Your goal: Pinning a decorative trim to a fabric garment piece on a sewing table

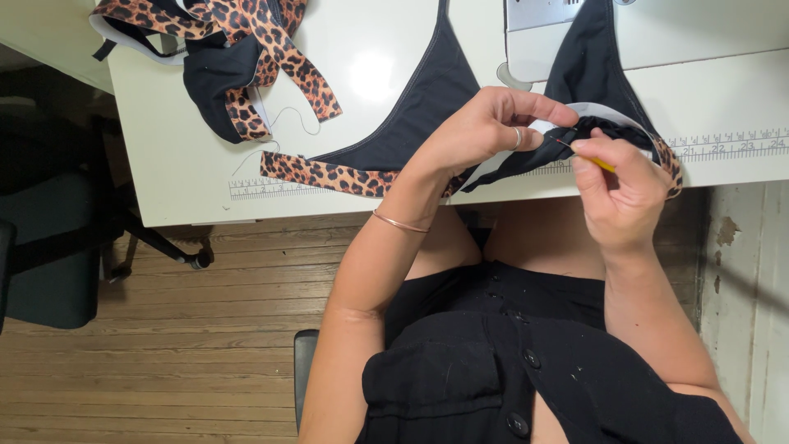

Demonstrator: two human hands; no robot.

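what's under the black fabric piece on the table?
Under the black fabric piece: the white table, its printed ruler strip running beneath the leopard band. The ruler's middle stretch is covered.

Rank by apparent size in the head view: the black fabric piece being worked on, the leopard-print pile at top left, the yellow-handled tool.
1. black fabric piece
2. leopard-print pile, somewhat smaller, though partly cut off
3. yellow-handled tool, smallest, mostly hidden in the right hand
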